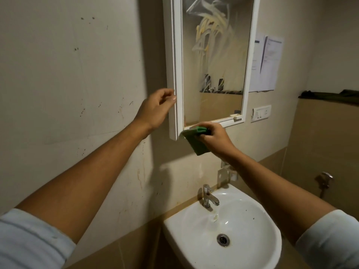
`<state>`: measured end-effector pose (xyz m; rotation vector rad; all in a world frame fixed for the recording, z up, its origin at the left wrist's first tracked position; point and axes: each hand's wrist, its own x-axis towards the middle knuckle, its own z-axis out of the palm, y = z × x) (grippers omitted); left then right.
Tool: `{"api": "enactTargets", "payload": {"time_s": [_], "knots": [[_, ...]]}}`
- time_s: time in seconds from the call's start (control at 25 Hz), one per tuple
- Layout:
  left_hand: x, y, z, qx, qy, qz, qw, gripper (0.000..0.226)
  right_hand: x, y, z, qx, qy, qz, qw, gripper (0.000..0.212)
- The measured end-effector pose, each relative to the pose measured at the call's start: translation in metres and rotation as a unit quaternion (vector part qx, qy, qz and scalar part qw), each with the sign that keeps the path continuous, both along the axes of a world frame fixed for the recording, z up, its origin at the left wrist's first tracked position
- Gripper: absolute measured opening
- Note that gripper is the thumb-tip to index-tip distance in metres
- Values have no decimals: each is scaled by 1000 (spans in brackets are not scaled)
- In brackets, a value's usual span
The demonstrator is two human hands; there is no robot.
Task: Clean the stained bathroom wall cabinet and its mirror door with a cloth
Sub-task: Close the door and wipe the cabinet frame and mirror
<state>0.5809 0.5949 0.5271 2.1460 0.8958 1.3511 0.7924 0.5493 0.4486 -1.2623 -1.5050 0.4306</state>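
Head view: both my arms reach up to the white wall cabinet [169, 74], which hangs on the wall above the sink [271, 218]. Its mirror door [213, 61] faces me, white-framed, and the glass is streaked with pale yellowish smears across its upper half; the lower part looks cleaner.

My right hand [214, 138] is clenched round a green cloth [194, 145], fingers wrapped over its top fold. I hold the cloth against the bottom left corner of the door frame, and the rest of it hangs down below the cabinet's lower edge.

My left hand [156, 109] is up at the left side of the cabinet, near its lower end. The fingers are curled, and the thumb tip and fingertips touch the edge where the door meets the cabinet body. Whether they actually pinch that edge or only rest against it, I cannot tell from this angle.

The wall [73, 78] to the left is marked with dark specks and brownish runs. Below, a chrome tap [208, 197] stands at the back of the sink. To the right of the cabinet, printed papers [269, 63] are stuck to the wall, with a white switch plate [261, 113] beneath them. Both my pale blue sleeves are pushed up past the elbows.
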Motion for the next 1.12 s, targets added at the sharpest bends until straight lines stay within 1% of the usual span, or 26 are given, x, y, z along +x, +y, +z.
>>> {"api": "enactTargets", "payload": {"time_s": [0.04,0.12,0.2,0.28,0.36,0.48,0.56,0.64,0.68,0.72,0.8,0.84,0.92,0.96,1.0,1.04,1.12], "knots": [[3,-3,7,28,-14,19,999,39,1,-4,16,-8,74,23,997,30],[11,-9,23,50,-28,19,998,29,0,-10,47,9,170,47,984,28],[22,-15,40,34,-27,-3,999,28,-4,-16,73,31,237,64,969,22],[33,-19,54,6,-33,-25,999,31,-9,-17,94,35,303,77,949,18],[42,-21,65,-22,-38,-45,998,33,-13,-19,109,36,337,76,938,17],[51,-21,75,-25,-43,-78,996,29,-13,-21,121,38,335,70,939,21],[56,-21,83,-18,-45,-86,995,22,-7,-20,127,20,313,61,948,33],[62,-17,90,-12,-52,-81,995,18,2,-17,132,-18,285,89,954,47],[64,-15,93,-12,-60,-81,995,19,8,-16,133,-33,260,112,959,47],[67,-13,97,-12,-72,-87,994,22,15,-14,135,-41,226,133,964,42],[71,-7,100,-17,-85,-109,990,30,27,-8,139,-32,168,136,976,31],[75,-6,102,-21,-78,-120,989,32,35,-3,144,-14,140,113,984,31],[78,-4,109,-26,-32,-125,991,32,48,2,162,18,86,60,994,38],[80,-1,116,-19,-9,-115,993,30,54,3,172,38,76,54,995,44],[83,2,126,-16,-6,-108,994,26,59,3,182,66,94,73,991,51],[86,3,138,-21,-31,-107,994,22,64,6,190,95,140,112,979,58],[97,5,162,-50,-122,-117,984,15,63,12,198,151,239,206,937,63]]}}
